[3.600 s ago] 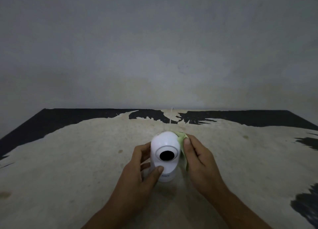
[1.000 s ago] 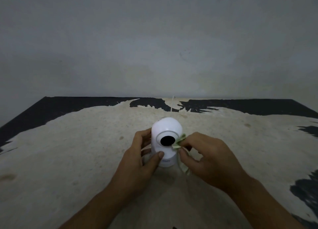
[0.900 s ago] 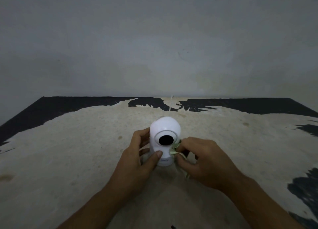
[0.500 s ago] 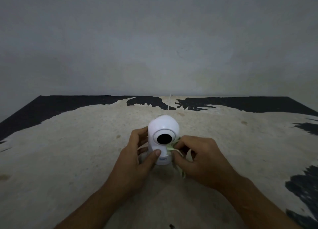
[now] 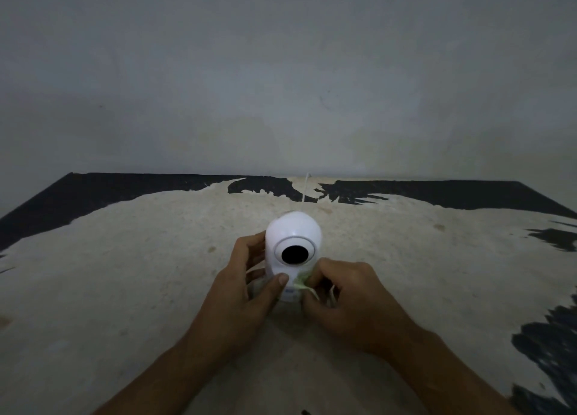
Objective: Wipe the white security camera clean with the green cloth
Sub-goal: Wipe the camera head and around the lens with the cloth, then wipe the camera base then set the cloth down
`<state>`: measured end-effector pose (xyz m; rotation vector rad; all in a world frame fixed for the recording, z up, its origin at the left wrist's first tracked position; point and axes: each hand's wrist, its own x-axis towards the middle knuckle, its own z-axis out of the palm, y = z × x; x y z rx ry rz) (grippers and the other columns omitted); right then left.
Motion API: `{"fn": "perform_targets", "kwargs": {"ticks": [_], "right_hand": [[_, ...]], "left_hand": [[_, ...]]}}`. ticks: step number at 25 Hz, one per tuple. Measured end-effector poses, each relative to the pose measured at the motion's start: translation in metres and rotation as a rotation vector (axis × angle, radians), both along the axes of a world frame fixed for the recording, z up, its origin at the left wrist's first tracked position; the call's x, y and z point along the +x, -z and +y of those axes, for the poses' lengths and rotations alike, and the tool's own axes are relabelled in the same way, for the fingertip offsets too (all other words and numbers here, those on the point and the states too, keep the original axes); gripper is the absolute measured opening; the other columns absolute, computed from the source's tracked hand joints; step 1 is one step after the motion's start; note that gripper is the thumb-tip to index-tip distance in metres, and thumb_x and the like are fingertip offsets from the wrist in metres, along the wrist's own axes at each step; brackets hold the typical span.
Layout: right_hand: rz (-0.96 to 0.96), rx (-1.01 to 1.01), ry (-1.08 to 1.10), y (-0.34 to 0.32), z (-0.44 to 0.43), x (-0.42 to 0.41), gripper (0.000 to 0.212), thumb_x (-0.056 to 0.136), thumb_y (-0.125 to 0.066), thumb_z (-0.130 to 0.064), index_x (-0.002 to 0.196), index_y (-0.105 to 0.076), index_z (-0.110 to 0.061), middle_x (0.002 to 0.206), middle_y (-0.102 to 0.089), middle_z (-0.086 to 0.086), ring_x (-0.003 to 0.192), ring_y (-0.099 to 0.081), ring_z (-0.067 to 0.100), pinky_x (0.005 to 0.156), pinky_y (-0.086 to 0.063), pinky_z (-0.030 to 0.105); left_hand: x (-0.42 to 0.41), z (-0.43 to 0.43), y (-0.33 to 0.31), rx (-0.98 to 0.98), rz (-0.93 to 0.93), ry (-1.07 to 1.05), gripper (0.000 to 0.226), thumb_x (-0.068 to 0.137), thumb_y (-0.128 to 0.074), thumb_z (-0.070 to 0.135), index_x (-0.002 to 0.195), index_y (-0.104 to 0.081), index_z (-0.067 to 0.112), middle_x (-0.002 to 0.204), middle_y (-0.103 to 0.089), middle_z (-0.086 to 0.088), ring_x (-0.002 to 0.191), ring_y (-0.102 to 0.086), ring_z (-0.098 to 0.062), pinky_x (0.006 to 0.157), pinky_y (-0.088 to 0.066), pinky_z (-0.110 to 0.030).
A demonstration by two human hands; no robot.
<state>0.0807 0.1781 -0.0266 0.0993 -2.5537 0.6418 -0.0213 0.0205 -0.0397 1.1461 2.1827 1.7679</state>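
Note:
The white security camera (image 5: 293,233) stands upright at the middle of the worn table (image 5: 125,274), its round black lens facing me. My left hand (image 5: 246,293) wraps its left side and base, thumb pressed on the front below the lens. My right hand (image 5: 349,302) pinches the bunched green cloth (image 5: 302,282) against the camera's lower front right, just under the lens ring. Most of the cloth is hidden inside my right fingers.
A thin white cable (image 5: 305,188) runs from behind the camera to the table's far edge. A plain grey wall (image 5: 281,87) rises right behind the table. Black patches of old paint mark the far and right edges.
My right hand with the cloth has slid down and leftward from the camera's right side to its lower front. My left hand has kept its hold.

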Motion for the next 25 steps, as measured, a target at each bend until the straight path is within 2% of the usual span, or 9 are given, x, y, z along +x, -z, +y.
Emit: {"fn": "perform_targets", "kwargs": {"ticks": [2, 5, 8, 11, 15, 17, 20, 22, 25], "right_hand": [[-0.011, 0.024, -0.057, 0.0, -0.004, 0.0, 0.01, 0.083, -0.067, -0.025, 0.079, -0.064, -0.017, 0.067, -0.065, -0.005, 0.056, -0.055, 0.008, 0.05, -0.046, 0.025], [0.097, -0.14, -0.119, -0.011, -0.006, 0.004, 0.005, 0.083, -0.071, -0.017, 0.084, -0.067, -0.014, 0.072, -0.066, -0.011, 0.055, -0.057, 0.002, 0.05, -0.046, 0.014], [0.194, -0.295, -0.167, -0.017, -0.013, 0.006, 0.005, 0.084, -0.068, -0.014, 0.087, -0.068, -0.01, 0.075, -0.069, -0.008, 0.062, -0.064, 0.005, 0.053, -0.054, 0.026], [0.218, -0.405, -0.154, -0.015, -0.021, 0.005, 0.006, 0.084, -0.068, -0.014, 0.089, -0.069, -0.011, 0.078, -0.073, -0.004, 0.068, -0.07, 0.008, 0.059, -0.057, 0.029], [0.164, -0.437, -0.185, -0.016, -0.031, 0.006, 0.023, 0.088, -0.064, -0.006, 0.101, -0.07, -0.024, 0.091, -0.075, -0.012, 0.082, -0.072, 0.005, 0.069, -0.058, 0.024], [0.117, -0.493, -0.193, -0.019, -0.032, 0.008, 0.038, 0.09, -0.056, -0.005, 0.109, -0.066, -0.036, 0.098, -0.072, -0.02, 0.087, -0.069, 0.002, 0.071, -0.053, 0.013], [0.035, -0.522, -0.213, -0.021, -0.032, 0.009, 0.04, 0.089, -0.051, -0.009, 0.114, -0.064, -0.036, 0.106, -0.07, -0.022, 0.099, -0.066, 0.002, 0.08, -0.048, 0.01], [0.068, -0.499, -0.171, -0.022, -0.03, 0.008, 0.033, 0.09, -0.052, -0.013, 0.112, -0.066, -0.032, 0.106, -0.07, -0.02, 0.098, -0.066, 0.005, 0.081, -0.051, 0.016], [0.252, -0.425, 0.012, -0.019, -0.022, 0.005, 0.023, 0.09, -0.049, -0.028, 0.102, -0.068, -0.031, 0.098, -0.071, -0.018, 0.086, -0.067, 0.01, 0.069, -0.055, 0.031]], "left_hand": [[0.0, 0.0, 0.0, -0.014, 0.006, 0.0, 0.057, 0.078, -0.064, 0.03, 0.127, -0.036, 0.037, 0.123, -0.048, 0.029, 0.112, -0.045, 0.017, 0.084, -0.043, -0.002], [0.001, 0.0, 0.001, -0.043, 0.033, -0.052, 0.056, 0.08, -0.066, 0.027, 0.125, -0.035, 0.04, 0.126, -0.047, 0.025, 0.115, -0.045, 0.011, 0.092, -0.045, -0.016], [0.003, -0.005, -0.006, 0.101, 0.16, -0.26, 0.035, 0.08, -0.06, 0.035, 0.109, -0.041, 0.04, 0.106, -0.051, 0.023, 0.097, -0.053, -0.002, 0.074, -0.045, -0.018], [0.011, -0.014, -0.017, 0.249, 0.231, -0.249, 0.011, 0.082, -0.049, 0.038, 0.088, -0.051, 0.029, 0.083, -0.057, 0.006, 0.073, -0.057, -0.015, 0.06, -0.048, -0.025], [0.017, -0.017, -0.023, 0.189, 0.32, -0.093, 0.032, 0.083, -0.051, 0.05, 0.101, -0.059, 0.025, 0.091, -0.063, 0.013, 0.085, -0.062, -0.011, 0.068, -0.05, -0.019], [0.013, -0.016, -0.023, 0.183, 0.38, -0.103, 0.029, 0.083, -0.057, 0.041, 0.103, -0.061, 0.019, 0.098, -0.063, 0.01, 0.089, -0.061, -0.011, 0.07, -0.048, -0.017], [0.007, -0.016, -0.024, 0.238, 0.4, -0.188, 0.017, 0.085, -0.057, 0.023, 0.098, -0.065, 0.015, 0.094, -0.064, 0.008, 0.087, -0.062, -0.01, 0.069, -0.049, -0.016], [0.005, -0.016, -0.024, 0.291, 0.329, -0.275, 0.012, 0.087, -0.057, 0.018, 0.095, -0.066, 0.017, 0.09, -0.066, 0.009, 0.084, -0.064, -0.01, 0.067, -0.052, -0.017], [0.0, -0.018, -0.028, 0.353, 0.172, -0.475, 0.009, 0.089, -0.057, 0.018, 0.096, -0.061, 0.022, 0.086, -0.067, 0.01, 0.08, -0.064, -0.006, 0.066, -0.052, -0.014]]}}
